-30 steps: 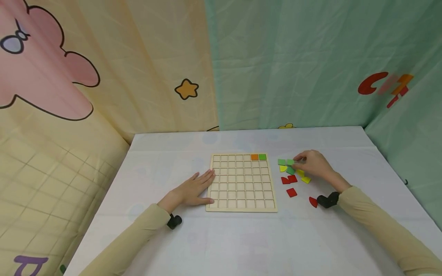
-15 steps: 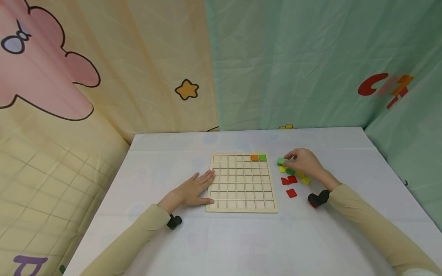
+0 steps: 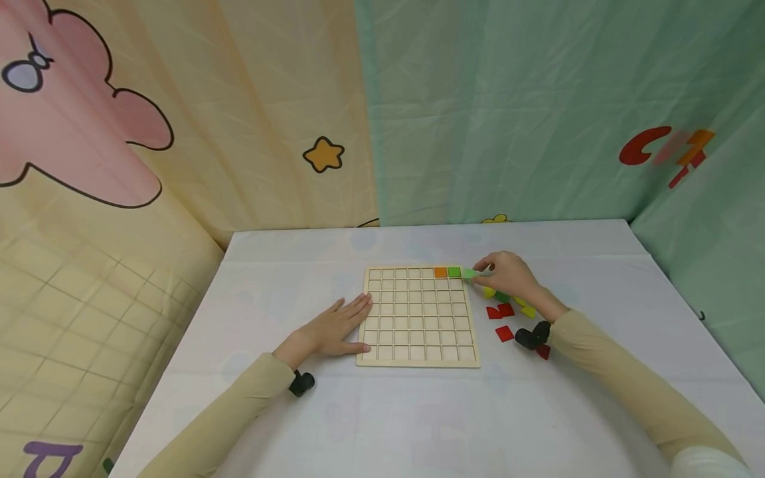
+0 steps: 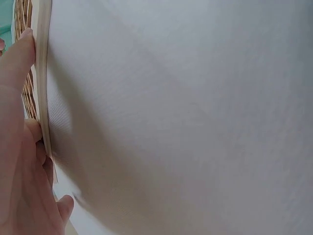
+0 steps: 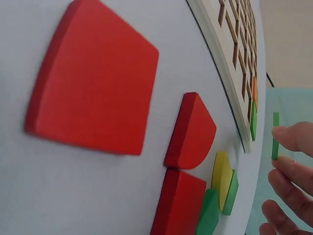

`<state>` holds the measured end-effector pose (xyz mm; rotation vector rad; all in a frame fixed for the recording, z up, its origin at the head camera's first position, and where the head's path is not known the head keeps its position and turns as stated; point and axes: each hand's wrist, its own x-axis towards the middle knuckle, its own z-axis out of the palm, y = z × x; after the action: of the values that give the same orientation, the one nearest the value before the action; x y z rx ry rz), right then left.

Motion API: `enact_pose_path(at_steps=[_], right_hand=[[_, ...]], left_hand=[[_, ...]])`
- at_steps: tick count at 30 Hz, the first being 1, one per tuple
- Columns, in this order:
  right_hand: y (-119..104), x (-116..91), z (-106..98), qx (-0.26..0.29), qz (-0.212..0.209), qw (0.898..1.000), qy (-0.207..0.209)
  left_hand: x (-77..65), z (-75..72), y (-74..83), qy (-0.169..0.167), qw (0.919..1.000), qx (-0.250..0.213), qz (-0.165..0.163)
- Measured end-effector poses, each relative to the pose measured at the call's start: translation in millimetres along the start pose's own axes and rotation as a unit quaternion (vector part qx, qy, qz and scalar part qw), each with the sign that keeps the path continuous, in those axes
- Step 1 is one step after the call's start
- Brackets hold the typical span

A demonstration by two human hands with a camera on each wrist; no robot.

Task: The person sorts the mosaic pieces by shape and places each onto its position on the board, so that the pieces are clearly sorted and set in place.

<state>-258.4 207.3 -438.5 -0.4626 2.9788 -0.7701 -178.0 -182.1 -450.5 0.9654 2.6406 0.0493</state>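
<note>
A pale wooden grid board [image 3: 418, 364] lies on the table, its cells outlined by thin ridges. Against its left edge rests my left hand [image 3: 335, 328], fingers spread over the rim; the left wrist view shows fingers along that wooden rim [image 4: 41, 73]. My right hand [image 3: 508, 273] pinches a small green square tile [image 3: 469, 273] between thumb and fingers, just beside the board's far right corner. The right wrist view shows this green tile [image 5: 276, 135] edge-on, raised off the table. An orange tile [image 3: 440, 273] and a green tile [image 3: 454, 272] sit in the far row.
Right of the board lie loose pieces: a red square tile [image 3: 505, 333], smaller red pieces [image 3: 494, 313], yellow pieces [image 3: 528, 311] and a dark green tile [image 3: 502, 298]. A red wedge [image 3: 542, 352] is partly behind the black wrist camera [image 3: 530, 336]. Curtains stand behind the table.
My right hand has moved left from the loose pieces to the board's far right corner, carrying a green tile. The left hand has stayed on the board's edge.
</note>
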Motion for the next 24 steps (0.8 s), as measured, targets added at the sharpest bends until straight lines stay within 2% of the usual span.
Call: enact_pose_path(at_steps=[7, 14, 24], right_hand=[[-8, 9, 5, 0.001, -0.008, 1.000, -0.006], [-16, 14, 8, -0.002, -0.037, 0.999, -0.007], [-29, 20, 16, 0.005, -0.056, 0.998, -0.010]], left_hand=[[0.2, -0.1, -0.6, -0.004, 1.0000, -0.006, -0.001], [0.7, 0.0, -0.5, -0.014, 0.9998, -0.006, -0.009], [0.2, -0.5, 0.1, -0.012, 0.9998, -0.013, -0.010]])
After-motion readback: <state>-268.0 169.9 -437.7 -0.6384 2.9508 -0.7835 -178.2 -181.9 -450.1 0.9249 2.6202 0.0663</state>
